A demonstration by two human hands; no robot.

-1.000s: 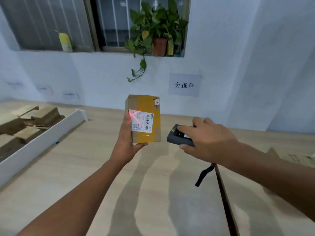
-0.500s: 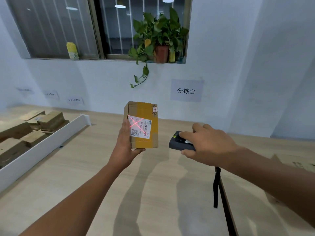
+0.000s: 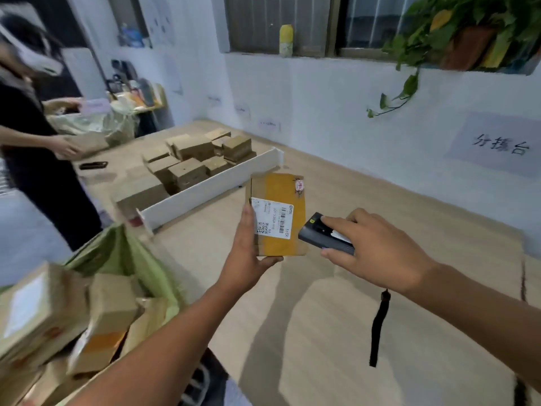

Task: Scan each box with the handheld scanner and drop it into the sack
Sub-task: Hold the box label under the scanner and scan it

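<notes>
Left hand (image 3: 244,253): grips a cardboard box (image 3: 278,213) by its lower left side. The thumb lies along the left edge and the fingers are curled under and behind it. The box is upright and held above the table (image 3: 322,332), clear of the surface. A wide yellow tape band runs down its front. A white label (image 3: 272,218) with a barcode and a square code faces the camera.

Right hand (image 3: 377,250): closed round a dark scanner (image 3: 325,237), with the index finger laid along the top and the thumb under the body. The scanner's nose is just beside the box's lower right corner; I cannot tell whether they touch. A black strap (image 3: 379,329) hangs down from below the wrist, over the table.

Sack (image 3: 126,256): green, mouth open, at lower left beside the table edge and well apart from the held box. Several taped boxes (image 3: 111,306) lie inside it, blurred.

Elsewhere:
- A low white divider (image 3: 205,194) stands across the table.
- Behind it is a pile of small boxes (image 3: 193,159).
- A black phone (image 3: 93,164) lies flat near the pile.
- A second person (image 3: 35,148) in dark clothing stands at far left, both hands on a parcel.
- On the wall is a paper sign (image 3: 497,145).
- On the sill above are a potted plant (image 3: 456,30) with trailing stems and a yellow bottle (image 3: 286,39).
</notes>
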